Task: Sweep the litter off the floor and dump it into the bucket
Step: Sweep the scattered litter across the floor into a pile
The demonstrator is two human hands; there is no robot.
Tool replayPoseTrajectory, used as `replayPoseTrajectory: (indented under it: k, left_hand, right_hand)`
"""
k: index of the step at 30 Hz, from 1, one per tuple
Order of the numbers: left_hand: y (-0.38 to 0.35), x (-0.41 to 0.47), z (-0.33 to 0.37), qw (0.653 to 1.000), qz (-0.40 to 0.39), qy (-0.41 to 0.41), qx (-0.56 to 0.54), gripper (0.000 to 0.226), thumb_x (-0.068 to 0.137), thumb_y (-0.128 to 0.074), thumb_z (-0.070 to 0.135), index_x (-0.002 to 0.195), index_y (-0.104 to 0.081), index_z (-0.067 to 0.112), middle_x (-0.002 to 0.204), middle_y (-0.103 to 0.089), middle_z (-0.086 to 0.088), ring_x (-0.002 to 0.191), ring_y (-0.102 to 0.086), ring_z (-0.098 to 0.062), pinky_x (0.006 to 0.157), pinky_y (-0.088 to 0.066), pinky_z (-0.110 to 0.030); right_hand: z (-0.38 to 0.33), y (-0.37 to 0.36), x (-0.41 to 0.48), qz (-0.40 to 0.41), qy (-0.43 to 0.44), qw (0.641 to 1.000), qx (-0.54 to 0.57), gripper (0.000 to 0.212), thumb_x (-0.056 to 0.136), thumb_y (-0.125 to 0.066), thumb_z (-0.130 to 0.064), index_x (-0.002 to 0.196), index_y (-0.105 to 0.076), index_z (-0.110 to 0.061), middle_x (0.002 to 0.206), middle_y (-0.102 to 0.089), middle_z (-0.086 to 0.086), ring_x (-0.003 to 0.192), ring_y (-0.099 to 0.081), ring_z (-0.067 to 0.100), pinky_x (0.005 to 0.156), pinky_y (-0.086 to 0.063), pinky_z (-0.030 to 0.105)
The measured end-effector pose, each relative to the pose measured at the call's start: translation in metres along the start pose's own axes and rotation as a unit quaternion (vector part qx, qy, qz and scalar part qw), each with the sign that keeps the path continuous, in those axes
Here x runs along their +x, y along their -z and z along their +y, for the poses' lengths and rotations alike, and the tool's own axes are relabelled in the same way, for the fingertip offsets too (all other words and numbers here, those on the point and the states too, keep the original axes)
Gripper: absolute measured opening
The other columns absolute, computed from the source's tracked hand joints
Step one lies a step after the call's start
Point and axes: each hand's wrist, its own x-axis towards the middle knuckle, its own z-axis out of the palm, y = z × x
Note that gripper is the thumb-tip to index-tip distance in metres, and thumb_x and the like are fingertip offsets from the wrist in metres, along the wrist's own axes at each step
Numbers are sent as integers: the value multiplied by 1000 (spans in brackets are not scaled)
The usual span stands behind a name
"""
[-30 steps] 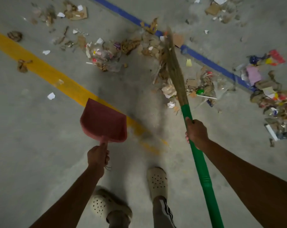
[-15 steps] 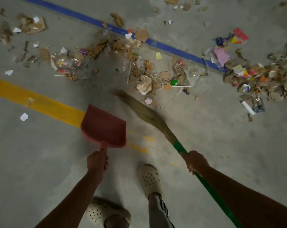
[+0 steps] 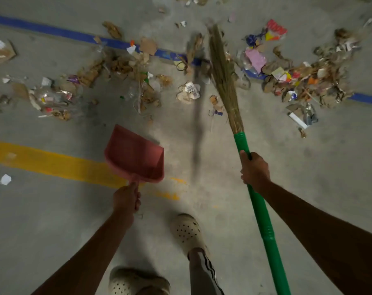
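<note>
right hand [image 3: 255,170] grips the green-handled broom [image 3: 240,143] at centre right, left hand [image 3: 126,199] grips the red dustpan [image 3: 136,155] lower centre, litter [image 3: 304,79] across the top.

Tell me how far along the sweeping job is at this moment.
Early. Nothing looks collected: the red dustpan is empty. In hand: the left hand holds it, the right hand grips the broom, bristles among litter along the blue line. Left: gathering, scooping, dumping; no bucket is in view.
</note>
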Motion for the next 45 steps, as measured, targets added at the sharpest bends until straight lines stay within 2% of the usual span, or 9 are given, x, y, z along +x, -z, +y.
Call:
replayPoseTrajectory:
  k: [4, 9, 12, 16, 22, 32, 38, 41, 45]
  left_hand:
    - [-9, -1, 5, 1000, 1, -5, 8, 36, 98, -62, 32, 71, -51, 10, 61, -51, -9, 28, -35, -10, 32, -20, -14]
    - [-14, 0, 3, 1000, 1, -10, 18, 35, 98, -61, 30, 71, -51, 10, 62, -51, -9, 27, -34, -10, 33, -20, -14]
    - [-16, 0, 0, 1000, 2, -8, 23, 36, 97, -63, 31, 71, -52, 10, 62, -51, -9, 29, -34, -11, 34, -20, -14]
    - [-18, 2, -1, 1000, -1, -7, 26, 33, 98, -62, 29, 75, -51, 9, 62, -51, -9, 28, -34, -10, 35, -20, -12]
    - [-10, 7, 2, 1000, -1, -3, 19, 33, 97, -63, 30, 74, -51, 10, 62, -52, -8, 31, -34, -11, 35, -21, -15]
    - [26, 4, 16, 1000, 4, -11, -28, 35, 98, -62, 31, 71, -51, 13, 60, -49, -7, 29, -33, -10, 34, -20, -14]
    - [63, 7, 8, 998, 15, 2, -54, 34, 100, -61, 31, 73, -50, 12, 61, -48, -7, 29, -32, -9, 33, -19, -14]
    - [84, 11, -2, 998, 25, 12, -58, 29, 100, -58, 28, 78, -52, 10, 63, -48, -8, 29, -32, -8, 33, -19, -14]
    - [107, 13, -14, 997, 37, 16, -72, 26, 100, -59, 25, 80, -53, 9, 63, -49, -9, 29, -32, -9, 34, -20, -13]
  right_hand:
    - [13, -6, -13, 0, 65, 997, -37, 40, 103, -44, -53, 90, -53, -16, 76, -67, 10, 64, -68, 31, 61, -61, 49]
    - [39, -16, -20, -95, 99, 970, -202, 37, 103, -44, -53, 90, -50, -19, 71, -52, -1, 70, -57, 27, 60, -43, 32]
    - [49, -20, -13, -165, 47, 954, -245, 43, 103, -44, -55, 98, -58, -14, 74, -61, 1, 62, -62, 19, 55, -47, 27]
    - [49, -15, -1, -160, -42, 975, -149, 47, 105, -49, -46, 100, -62, -1, 70, -68, 9, 48, -62, 18, 44, -48, 26]
    - [12, -10, 10, -55, -115, 990, 53, 43, 102, -49, -48, 94, -60, -7, 76, -67, 10, 56, -62, 22, 57, -56, 33]
    - [-21, -34, -37, -28, 99, 995, -2, 41, 102, -49, -51, 86, -56, -14, 70, -67, 12, 58, -68, 30, 57, -60, 48]
    - [-31, -76, -63, -126, 189, 940, -253, 41, 102, -44, -58, 90, -49, -19, 75, -57, 0, 69, -57, 23, 58, -42, 30]
    - [-40, -91, -63, -161, 163, 914, -334, 48, 100, -43, -62, 93, -53, -16, 81, -61, 1, 69, -62, 19, 59, -48, 28]
    - [-53, -99, -59, -158, 47, 957, -240, 51, 102, -52, -52, 90, -63, -4, 66, -68, 7, 45, -63, 18, 50, -55, 27]
